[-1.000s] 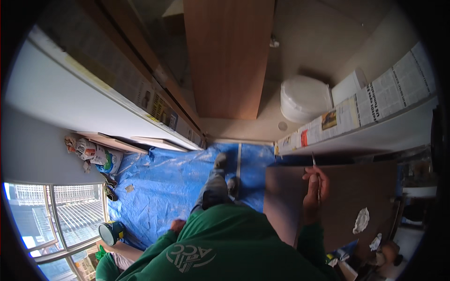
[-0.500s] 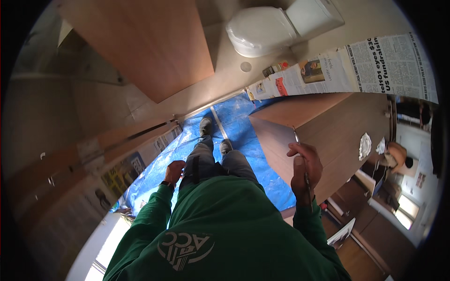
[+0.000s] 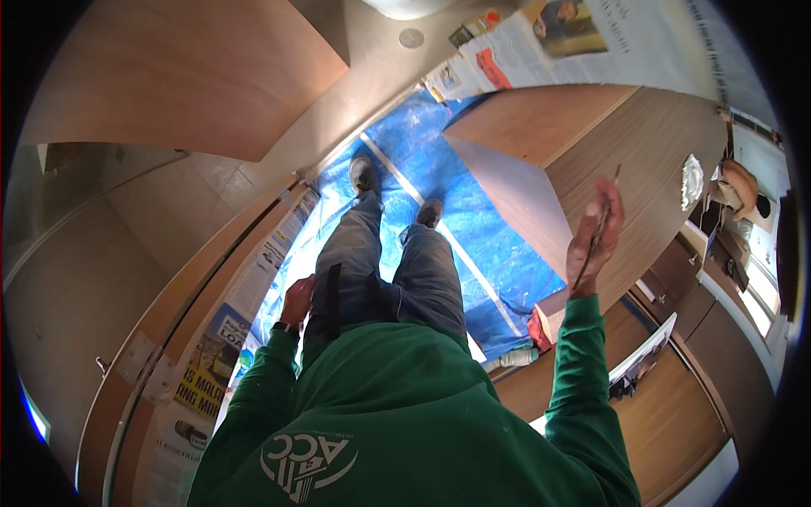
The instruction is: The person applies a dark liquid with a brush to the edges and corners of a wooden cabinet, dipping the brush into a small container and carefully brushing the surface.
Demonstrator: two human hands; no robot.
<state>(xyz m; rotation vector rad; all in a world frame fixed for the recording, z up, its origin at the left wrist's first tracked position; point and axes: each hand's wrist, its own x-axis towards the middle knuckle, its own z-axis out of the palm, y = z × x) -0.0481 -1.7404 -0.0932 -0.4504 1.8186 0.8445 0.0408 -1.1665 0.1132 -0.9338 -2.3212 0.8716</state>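
My right hand is raised on the right, fingers closed around a slim paintbrush that points up and away. Its thin tip stands over the wood-grain cabinet panel, and whether it touches the surface cannot be told. A crumpled silver foil piece lies on that panel, beyond the hand. Beside my left thigh hangs my left hand, with its fingers mostly turned out of sight. No object shows in it.
Blue plastic sheeting covers the floor under my feet. Printed newspaper hangs at the upper right, and more newspaper lines the left door edge. A wooden panel fills the upper left. Another person is at far right.
My view has shifted, so the toilet has mostly left the top edge. My right hand with the paintbrush has moved right and up across the panel. The left hand stays by my thigh.
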